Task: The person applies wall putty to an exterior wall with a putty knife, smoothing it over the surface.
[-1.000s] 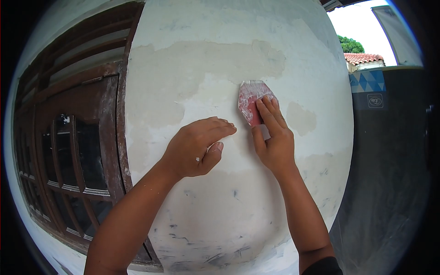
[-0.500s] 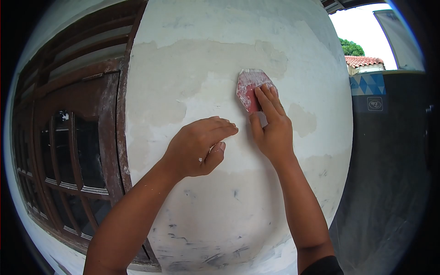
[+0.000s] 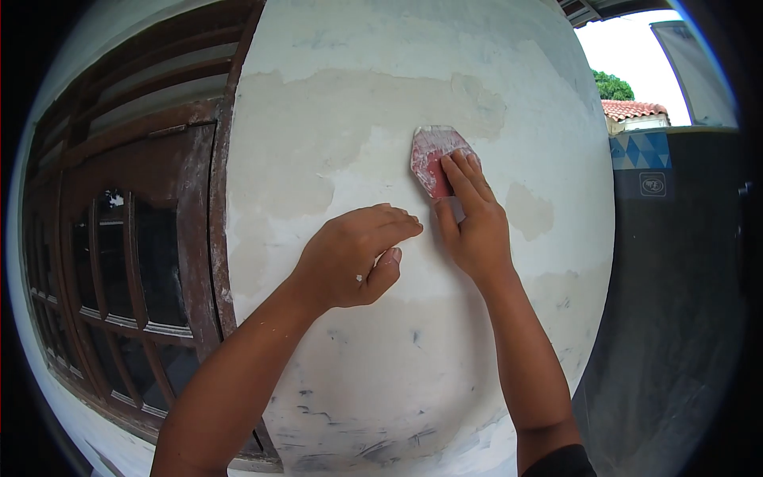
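Observation:
A red, flat, many-sided scraper [image 3: 430, 171] smeared with white paste lies against the pale wall [image 3: 381, 350]. My right hand [image 3: 475, 219] holds it, fingers over its right side and thumb at its lower edge. Left of it and a little lower, my left hand [image 3: 362, 254] is curled, with the fingers together and the thumb below them; its palm side is hidden, so anything inside cannot be made out. Flecks of white paste stick to that hand. Darker damp-looking patches and dark marks show on the wall.
A brown wooden window frame [image 3: 199, 238] with glass panes stands on the left. At the right are a dark panel [image 3: 660, 318] with a blue-patterned strip [image 3: 640, 151], a tiled roof [image 3: 632, 110] and a green tree [image 3: 612, 86].
The view has shifted slightly, so the wall and window frame sit a little further right. The scraper shows slightly lower, still in my right hand. My left hand appears slightly further right.

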The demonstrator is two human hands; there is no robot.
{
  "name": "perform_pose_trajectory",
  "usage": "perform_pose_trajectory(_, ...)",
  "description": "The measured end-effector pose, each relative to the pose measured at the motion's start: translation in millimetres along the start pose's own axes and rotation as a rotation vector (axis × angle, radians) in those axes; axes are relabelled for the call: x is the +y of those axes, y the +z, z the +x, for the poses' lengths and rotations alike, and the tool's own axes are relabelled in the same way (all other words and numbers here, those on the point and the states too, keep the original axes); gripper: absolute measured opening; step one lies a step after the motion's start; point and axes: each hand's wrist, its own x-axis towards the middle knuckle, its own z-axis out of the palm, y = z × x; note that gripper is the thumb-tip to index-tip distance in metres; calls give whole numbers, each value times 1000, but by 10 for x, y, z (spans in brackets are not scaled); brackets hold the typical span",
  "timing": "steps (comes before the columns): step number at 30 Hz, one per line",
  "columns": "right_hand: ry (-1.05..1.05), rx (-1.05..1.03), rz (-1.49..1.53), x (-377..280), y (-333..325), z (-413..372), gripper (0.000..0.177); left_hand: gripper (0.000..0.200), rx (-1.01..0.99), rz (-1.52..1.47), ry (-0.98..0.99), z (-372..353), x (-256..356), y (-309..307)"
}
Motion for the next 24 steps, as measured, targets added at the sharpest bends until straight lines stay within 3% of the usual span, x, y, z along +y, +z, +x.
perform_pose_trajectory(6, 16, -71, -12, -76, -70, -300, 52, 43, 10, -10, -7, 6, 9, -2)
perform_pose_trajectory(10, -18, -2, 5, -65, -36, -52, 53, 44, 6, -4, -15, 2, 13, -7)
perform_pose_trajectory(15, 12, -106, 1, -35, -15, -79, 52, 43, -11, -28, -32, 7, 25, -38)
perform_pose_trajectory(24, -12, -16, 63, 20, -26, 9, 53, 42, 2, -20, -22, 4, 31, -31)
